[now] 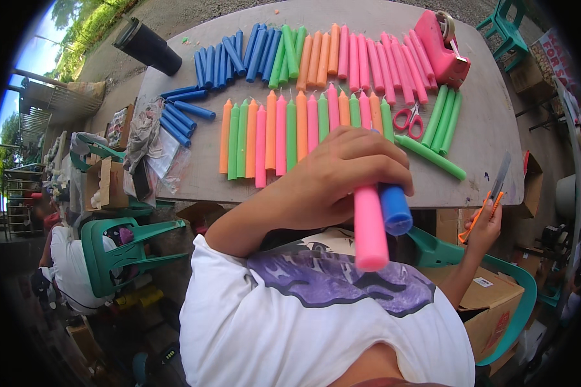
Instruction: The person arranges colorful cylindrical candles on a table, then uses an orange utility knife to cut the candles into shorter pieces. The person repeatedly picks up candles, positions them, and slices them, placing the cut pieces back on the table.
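Note:
My left hand (352,158) is closed around a pink candle (371,229) and a blue candle (395,209), held side by side over the near table edge with their bases toward me. At the right, my right hand (486,224) grips an orange utility knife (498,187) with its blade out, pointing up and away. Beyond my left hand lies a row of mixed orange, green and pink candles (280,138), partly covered by that hand. A loose green candle (430,157) lies slanted beside it, close to red-handled scissors (412,116).
Blue candles (258,51), orange candles (323,58) and pink candles (381,61) line the far side of the table (193,174). A pink tape dispenser (436,48) and black tumbler (147,48) stand there. Plastic bags (168,158) lie left; a green chair (110,251) is lower left.

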Motion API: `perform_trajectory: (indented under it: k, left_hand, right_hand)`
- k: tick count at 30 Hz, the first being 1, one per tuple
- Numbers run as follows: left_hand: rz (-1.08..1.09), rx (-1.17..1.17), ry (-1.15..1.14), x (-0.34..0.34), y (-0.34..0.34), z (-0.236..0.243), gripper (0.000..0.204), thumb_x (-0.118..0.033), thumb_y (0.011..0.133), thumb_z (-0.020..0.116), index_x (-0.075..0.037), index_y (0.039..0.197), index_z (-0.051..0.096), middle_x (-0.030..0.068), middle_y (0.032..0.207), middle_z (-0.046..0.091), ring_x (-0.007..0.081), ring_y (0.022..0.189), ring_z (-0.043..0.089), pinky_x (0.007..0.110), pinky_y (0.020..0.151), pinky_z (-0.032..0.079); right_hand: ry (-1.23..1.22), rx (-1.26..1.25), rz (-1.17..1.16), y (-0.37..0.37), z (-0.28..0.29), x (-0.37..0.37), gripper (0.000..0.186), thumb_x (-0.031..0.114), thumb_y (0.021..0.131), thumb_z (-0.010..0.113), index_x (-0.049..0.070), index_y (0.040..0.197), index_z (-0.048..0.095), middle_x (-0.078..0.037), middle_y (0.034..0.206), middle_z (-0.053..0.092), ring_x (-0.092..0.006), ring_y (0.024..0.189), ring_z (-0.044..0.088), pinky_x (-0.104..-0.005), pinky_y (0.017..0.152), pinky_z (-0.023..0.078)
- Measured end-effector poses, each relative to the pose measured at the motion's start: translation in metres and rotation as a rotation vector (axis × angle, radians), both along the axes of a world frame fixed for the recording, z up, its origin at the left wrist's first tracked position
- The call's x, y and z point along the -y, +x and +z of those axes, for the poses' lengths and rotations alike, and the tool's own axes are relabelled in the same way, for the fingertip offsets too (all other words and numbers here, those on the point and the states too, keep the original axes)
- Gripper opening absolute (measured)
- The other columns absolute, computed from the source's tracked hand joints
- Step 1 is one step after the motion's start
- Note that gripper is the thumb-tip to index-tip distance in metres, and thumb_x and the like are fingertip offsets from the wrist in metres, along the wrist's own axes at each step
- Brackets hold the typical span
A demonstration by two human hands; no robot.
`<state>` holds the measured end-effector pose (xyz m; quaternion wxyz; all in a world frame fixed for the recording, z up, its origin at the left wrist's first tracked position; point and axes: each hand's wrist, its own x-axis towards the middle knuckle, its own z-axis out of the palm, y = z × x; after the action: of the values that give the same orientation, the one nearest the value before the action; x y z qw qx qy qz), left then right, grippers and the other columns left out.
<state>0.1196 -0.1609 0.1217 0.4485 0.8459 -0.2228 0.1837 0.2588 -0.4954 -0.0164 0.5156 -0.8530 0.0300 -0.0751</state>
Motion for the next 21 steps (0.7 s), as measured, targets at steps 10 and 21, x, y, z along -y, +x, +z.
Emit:
perform_trajectory:
  k: [10,21]
  left_hand:
    - [0.784,-0.19,0.645,-0.166,-0.135,-0.054,0.027,-0.006,0.071,0.069,-0.018,0.095,0.075,0.0055,0.128,0.057,0.0303,0.117,0.049,0.039,0.095,0.047]
    - [0.762,-0.164,0.5,-0.202,-0.141,-0.089,0.039,0.004,0.087,0.055,-0.006,0.125,0.061,0.0149,0.125,0.061,0.0353,0.114,0.058,0.04,0.099,0.047]
  right_hand:
    - [-0.76,0.126,-0.091,0.037,0.017,-0.043,0.033,0.036,0.101,0.049,0.011,0.122,0.054,-0.019,0.091,0.069,-0.0442,0.082,0.065,-0.0522,0.068,0.052]
    - [-1.018,0.214,-0.006,0.061,-0.015,-0.038,0.038,0.038,0.097,0.056,0.01,0.122,0.057,-0.013,0.114,0.059,-0.035,0.105,0.057,-0.0468,0.088,0.049]
